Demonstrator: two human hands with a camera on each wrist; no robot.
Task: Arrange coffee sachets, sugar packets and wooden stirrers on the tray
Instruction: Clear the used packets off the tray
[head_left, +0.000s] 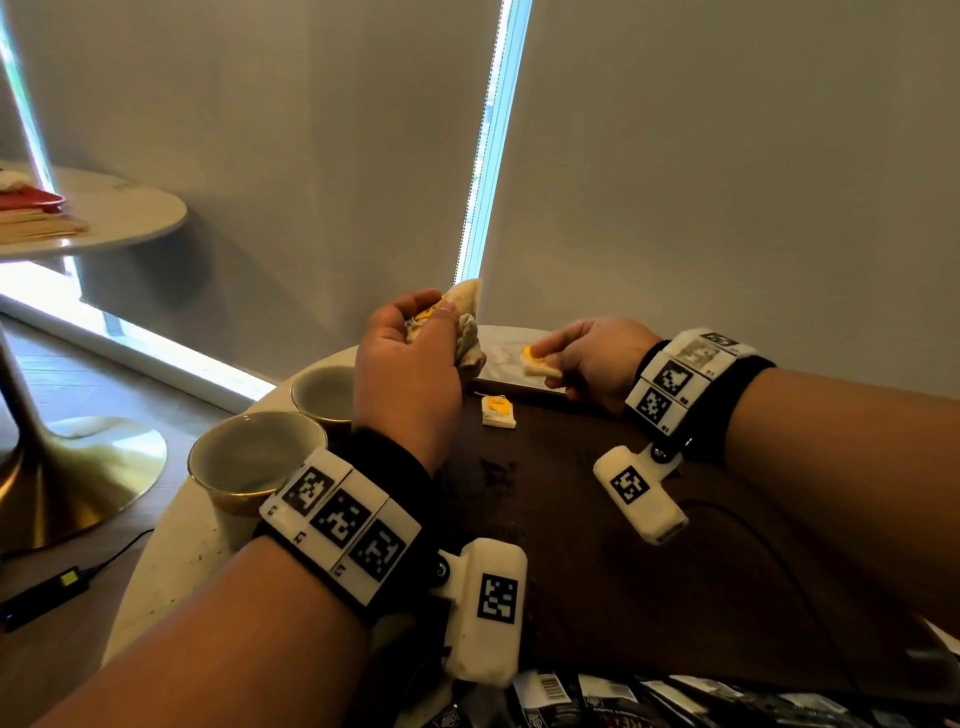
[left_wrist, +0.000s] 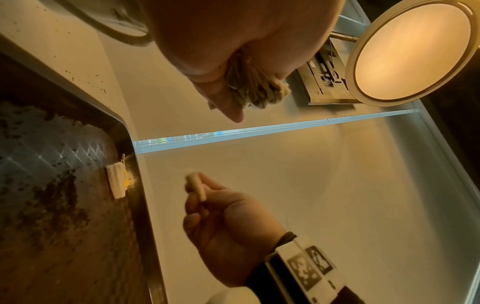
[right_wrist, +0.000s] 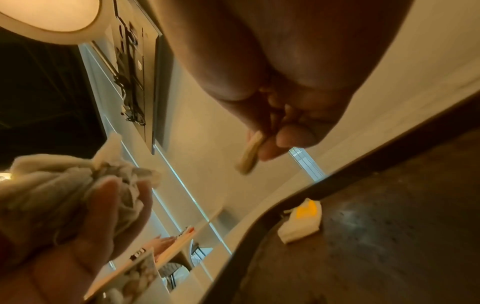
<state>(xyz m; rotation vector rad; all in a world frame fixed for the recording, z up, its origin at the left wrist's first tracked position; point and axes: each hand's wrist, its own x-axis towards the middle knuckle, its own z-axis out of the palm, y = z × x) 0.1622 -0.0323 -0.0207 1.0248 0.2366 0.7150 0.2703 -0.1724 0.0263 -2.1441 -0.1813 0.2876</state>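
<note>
Fingers of the left hand curl round a bunch of tea bags; the right hand pinches a single tea bag above the dark tray's far edge. Another tea bag lies on the tray near that edge. Two cups stand on the worktop beside it.

Daylight is coming in as cold blue-white strips at the blind edges and blowing out along the floor, leaving the room dim. The head view is bending lines at its edges. Both wrist views are glowing orange under a round lamp, with the near hand looming soft and blurred. Glare is streaking the tray.
</note>
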